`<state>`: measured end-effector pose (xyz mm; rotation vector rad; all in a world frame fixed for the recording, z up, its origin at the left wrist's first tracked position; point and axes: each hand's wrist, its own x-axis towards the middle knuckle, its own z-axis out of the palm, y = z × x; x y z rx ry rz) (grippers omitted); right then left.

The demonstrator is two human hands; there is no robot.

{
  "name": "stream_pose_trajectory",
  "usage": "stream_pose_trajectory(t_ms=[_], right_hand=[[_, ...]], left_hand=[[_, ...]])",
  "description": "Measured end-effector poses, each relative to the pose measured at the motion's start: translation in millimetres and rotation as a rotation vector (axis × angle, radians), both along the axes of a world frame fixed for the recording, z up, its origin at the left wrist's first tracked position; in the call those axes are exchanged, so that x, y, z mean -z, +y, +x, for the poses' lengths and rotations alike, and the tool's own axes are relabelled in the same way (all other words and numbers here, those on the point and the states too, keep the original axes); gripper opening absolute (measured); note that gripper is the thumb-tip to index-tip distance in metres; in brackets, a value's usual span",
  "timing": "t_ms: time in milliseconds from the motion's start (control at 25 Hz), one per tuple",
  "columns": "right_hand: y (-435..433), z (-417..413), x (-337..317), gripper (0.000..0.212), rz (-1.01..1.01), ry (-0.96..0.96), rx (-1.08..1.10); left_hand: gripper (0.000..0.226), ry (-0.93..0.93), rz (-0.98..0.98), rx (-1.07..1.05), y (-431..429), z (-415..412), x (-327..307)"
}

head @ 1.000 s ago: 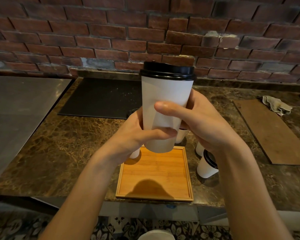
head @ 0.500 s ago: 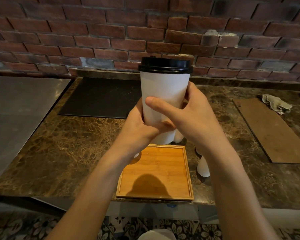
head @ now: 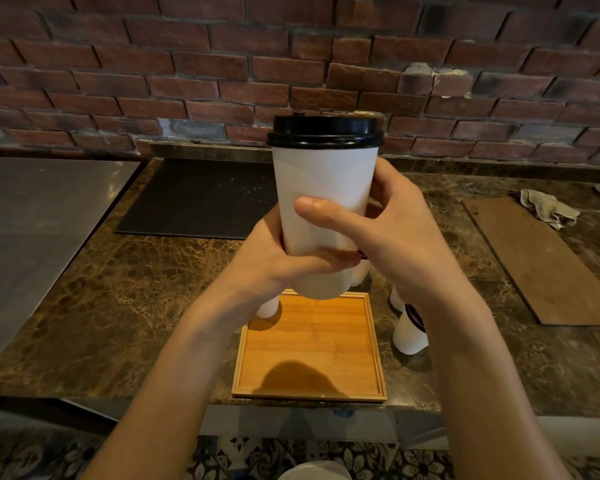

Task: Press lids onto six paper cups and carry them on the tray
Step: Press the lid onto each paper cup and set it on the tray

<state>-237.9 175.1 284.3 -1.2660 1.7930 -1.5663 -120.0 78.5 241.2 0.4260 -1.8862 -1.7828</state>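
Change: white paper cup (head: 326, 202), black plastic lid (head: 324, 131) on, stays raised.
Grip: left hand (head: 274, 265), right hand (head: 399, 237) wrap it.
Next: likely square wooden tray (head: 309, 341).

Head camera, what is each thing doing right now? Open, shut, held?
Paper cup: upright, held up in both hands, lid on.
Black lid: seated on that cup.
Left hand: grips the cup low.
Right hand: grips the cup's side.
Wooden tray: lying flat.
Cup right of tray: standing, lidded.
Cloth: crumpled.
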Motion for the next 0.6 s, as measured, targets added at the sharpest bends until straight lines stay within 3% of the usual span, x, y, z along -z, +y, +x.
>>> stream_pose_trajectory(t_ms=[400, 600], right_hand=[[10.2, -9.4, 1.9, 0.059, -0.038, -0.188, -0.268], [13.3, -11.4, 3.3, 0.058, -0.035, -0.222, -0.335]], left_hand=[[0.059, 0.051, 0.045, 0.21, 0.5, 9.7, -3.8], [0.069, 0.047, 0.053, 0.271, 0.4, 11.2, -2.9]])
